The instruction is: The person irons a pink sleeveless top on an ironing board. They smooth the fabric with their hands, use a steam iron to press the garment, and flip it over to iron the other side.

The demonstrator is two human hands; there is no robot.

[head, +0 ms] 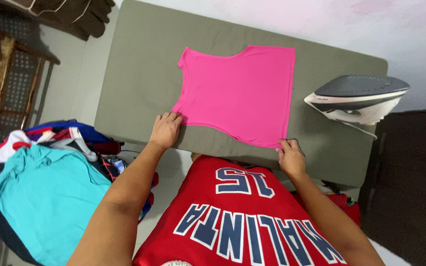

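The bright pink sleeveless fabric top [237, 93] lies spread flat on the grey-green padded tabletop [134, 74], its hem toward the person. The left hand [165, 129] presses down on the near left hem corner, fingers extended, not gripping. The right hand [290, 155] pinches the near right hem corner. The garment appears light, thin and limp; it will likely sag and crease if lifted at one point. Take hold at both hem corners or both shoulders. A grey-and-white electric iron [357, 98] rests at the right edge.
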